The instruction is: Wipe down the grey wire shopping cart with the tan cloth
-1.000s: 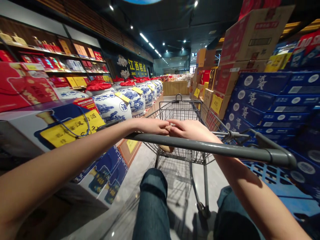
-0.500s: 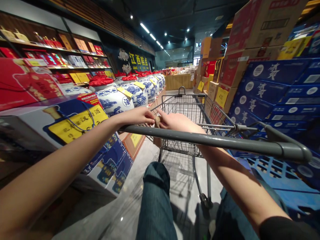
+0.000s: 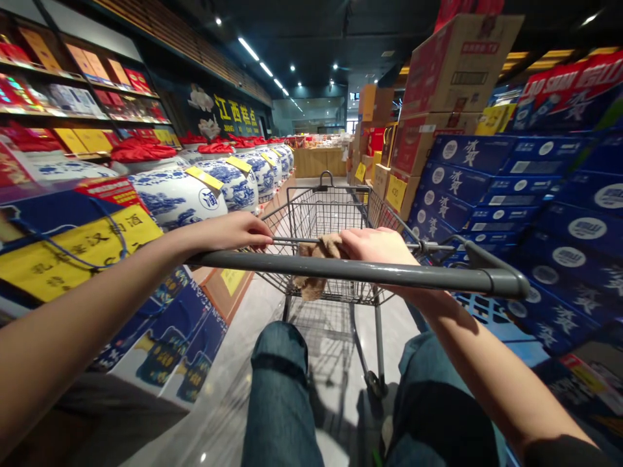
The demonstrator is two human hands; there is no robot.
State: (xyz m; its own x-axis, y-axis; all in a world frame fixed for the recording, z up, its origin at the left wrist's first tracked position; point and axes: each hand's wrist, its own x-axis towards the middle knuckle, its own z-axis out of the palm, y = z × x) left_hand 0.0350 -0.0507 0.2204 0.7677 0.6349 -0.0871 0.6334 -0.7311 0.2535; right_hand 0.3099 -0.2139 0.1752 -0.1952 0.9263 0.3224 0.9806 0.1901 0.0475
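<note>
My left hand (image 3: 238, 232) reaches over the grey handle (image 3: 355, 274) of a wire shopping cart (image 3: 321, 214), fingers stretched out and holding nothing. A crumpled tan cloth (image 3: 318, 248) lies over the cart's rear wire rail, and its lower end (image 3: 306, 288) hangs below the handle into the basket. My right hand (image 3: 374, 246) rests above the handle, its fingertips against the cloth's right end. Whether those fingers grip the cloth is hidden. Below the handle, my jeans-clad legs (image 3: 277, 383) show behind the cart.
Blue-and-white porcelain jars (image 3: 178, 198) with red cloth caps line the left of the aisle. Blue cartons (image 3: 506, 188) and brown cardboard boxes (image 3: 438, 97) are stacked on the right. A wooden counter (image 3: 316, 162) stands at the aisle's far end.
The tan cloth, a small twist between my hands earlier, now spreads across the rail and hangs into the basket. My hands have moved apart, and the cart sits further left in view.
</note>
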